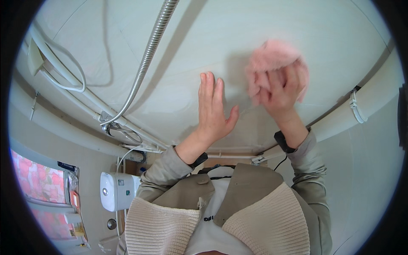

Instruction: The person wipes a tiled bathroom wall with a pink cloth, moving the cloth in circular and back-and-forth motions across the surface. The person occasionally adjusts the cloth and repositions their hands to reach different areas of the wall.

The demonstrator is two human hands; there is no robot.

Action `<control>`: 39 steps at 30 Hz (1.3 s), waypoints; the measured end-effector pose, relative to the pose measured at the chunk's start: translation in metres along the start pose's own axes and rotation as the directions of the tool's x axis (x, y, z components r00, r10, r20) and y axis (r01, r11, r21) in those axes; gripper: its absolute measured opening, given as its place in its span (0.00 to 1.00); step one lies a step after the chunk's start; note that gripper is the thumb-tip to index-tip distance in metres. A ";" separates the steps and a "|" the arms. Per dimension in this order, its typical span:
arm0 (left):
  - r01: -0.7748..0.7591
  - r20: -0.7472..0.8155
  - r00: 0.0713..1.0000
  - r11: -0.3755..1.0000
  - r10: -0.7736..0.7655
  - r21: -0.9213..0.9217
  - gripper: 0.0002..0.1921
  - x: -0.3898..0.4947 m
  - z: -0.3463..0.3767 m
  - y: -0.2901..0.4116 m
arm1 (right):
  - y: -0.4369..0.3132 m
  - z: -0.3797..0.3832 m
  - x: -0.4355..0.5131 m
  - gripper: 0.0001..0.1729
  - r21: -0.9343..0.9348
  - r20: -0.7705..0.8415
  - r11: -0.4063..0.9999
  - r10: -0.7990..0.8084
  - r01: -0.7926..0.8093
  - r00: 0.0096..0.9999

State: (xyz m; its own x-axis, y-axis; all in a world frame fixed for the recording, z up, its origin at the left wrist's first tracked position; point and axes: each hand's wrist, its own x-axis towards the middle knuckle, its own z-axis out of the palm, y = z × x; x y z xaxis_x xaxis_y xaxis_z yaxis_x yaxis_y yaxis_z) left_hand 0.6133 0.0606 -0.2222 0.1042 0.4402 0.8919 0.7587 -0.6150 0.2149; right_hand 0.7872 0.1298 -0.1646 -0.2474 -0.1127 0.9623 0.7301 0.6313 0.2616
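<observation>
My right hand (282, 91) grips a fluffy pink cloth (275, 54), its fingers pressed into the folds. The cloth lies against the pale tiled wall (220, 38) and looks slightly blurred. To the left of it, my left hand (212, 111) is flat and empty, fingers straight and thumb spread. Whether its palm touches the wall, I cannot tell. Both wrists bear dark bands below grey-green sleeves.
A ribbed metal shower hose (149, 54) hangs left of my hands, down to a metal valve (106, 122). Thick white pipes run along the left (73, 116) and right (376, 92). A white toilet cistern (110, 191) and a floral curtain (38, 178) are lower left.
</observation>
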 end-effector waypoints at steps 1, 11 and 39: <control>-0.008 0.004 1.000 1.000 0.008 -0.001 0.44 0.001 0.001 0.001 | 0.000 -0.001 -0.007 0.16 0.018 -0.023 1.000 -0.005 0.006 1.000; -0.102 0.062 0.992 0.986 0.111 -0.135 0.41 0.019 0.033 0.026 | 0.053 -0.011 0.026 0.26 -0.037 -0.073 0.993 0.113 -0.116 0.991; -0.121 0.237 0.955 0.965 0.177 -0.232 0.33 0.011 0.081 0.066 | 0.122 -0.068 -0.029 0.37 -0.151 -0.005 0.945 0.294 -0.292 0.956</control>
State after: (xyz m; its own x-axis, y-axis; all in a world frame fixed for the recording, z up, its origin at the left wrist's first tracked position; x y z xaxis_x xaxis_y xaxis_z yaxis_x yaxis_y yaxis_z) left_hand 0.7170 0.0780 -0.2303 0.3857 0.4666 0.7959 0.5702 -0.7988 0.1920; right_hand 0.9272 0.1579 -0.1560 -0.0183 0.0742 0.9971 0.8578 0.5136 -0.0225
